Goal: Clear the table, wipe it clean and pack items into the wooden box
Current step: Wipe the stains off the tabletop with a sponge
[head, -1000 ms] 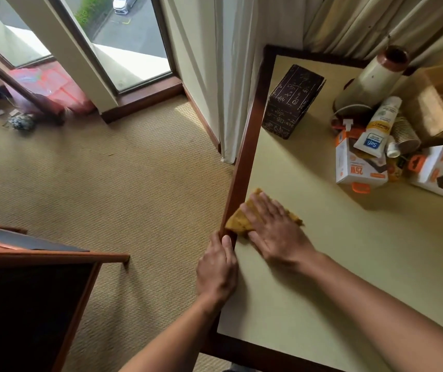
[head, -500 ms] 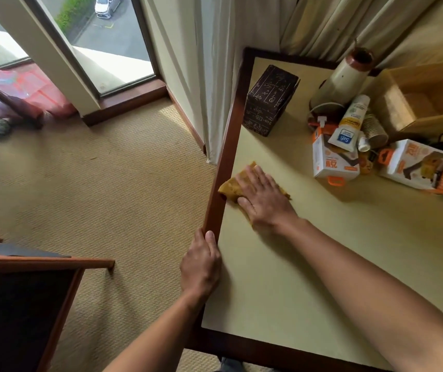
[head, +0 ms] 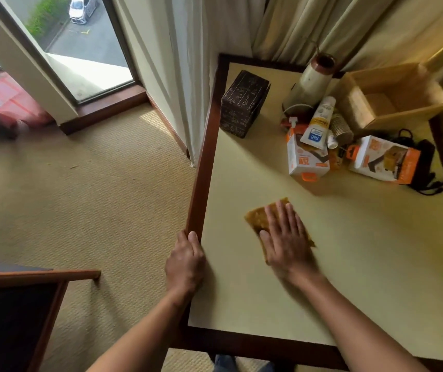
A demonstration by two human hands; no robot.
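Observation:
My right hand [head: 286, 237] lies flat, fingers spread, pressing a yellow-brown cloth [head: 256, 218] onto the pale top of the table [head: 376, 251]. My left hand [head: 185, 260] grips the table's dark wooden left rim. The open wooden box [head: 395, 95] stands at the far right corner. In front of it lie two white-and-orange cartons [head: 307, 159] [head: 384, 159], a white tube [head: 318, 123], a stack of paper cups [head: 342, 127] and black cables [head: 424, 162]. A cream vase [head: 310, 84] leans behind them. A dark patterned box [head: 244, 103] stands at the far left.
Curtains [head: 282, 25] hang behind the table. A carpeted floor [head: 80, 197] lies to the left, with a glass door [head: 80, 47] beyond. A dark wooden chair or cabinet edge [head: 21, 299] stands at the lower left.
My right hand slid the cloth from the table's left rim toward the middle. My left hand stayed on the rim. The camera view shifted right, showing more of the wooden box.

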